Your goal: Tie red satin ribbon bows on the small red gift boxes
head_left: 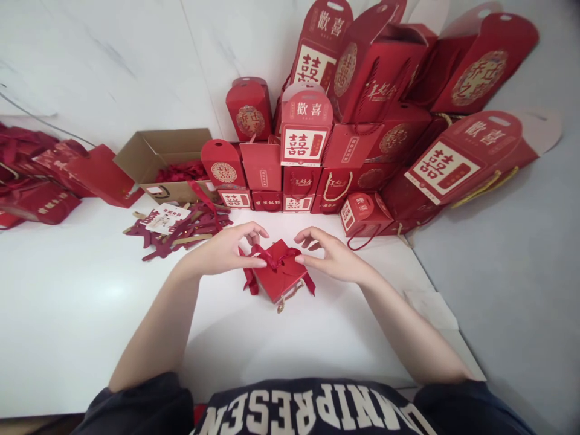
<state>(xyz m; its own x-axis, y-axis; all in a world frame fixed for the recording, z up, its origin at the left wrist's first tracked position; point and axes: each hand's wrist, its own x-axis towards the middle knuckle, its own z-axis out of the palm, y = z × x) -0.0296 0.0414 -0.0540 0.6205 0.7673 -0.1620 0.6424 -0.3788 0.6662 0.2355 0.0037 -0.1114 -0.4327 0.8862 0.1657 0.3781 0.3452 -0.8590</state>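
On the white table in front of me lies a small red gift box [278,284], turned cornerwise. A dark red satin ribbon [274,258] is tied in a bow on its top, with tails hanging down at the left and right. Gold-coloured cord and a small gold ornament [281,304] show at its near edge. My left hand [233,249] is curved at the box's left side, thumb and fingers apart, the thumb tip by the bow. From the right, my right hand [333,254] mirrors it, thumb near the bow's other side, fingers apart. Whether either thumb touches the ribbon, I cannot tell.
Stacked red gift boxes [263,166] with gold and white prints stand along the back wall. A cardboard carton [158,145] with red ribbon inside is at back left, a pile of dark red cut-outs [181,232] before it. Red bags [54,199] lie far left.
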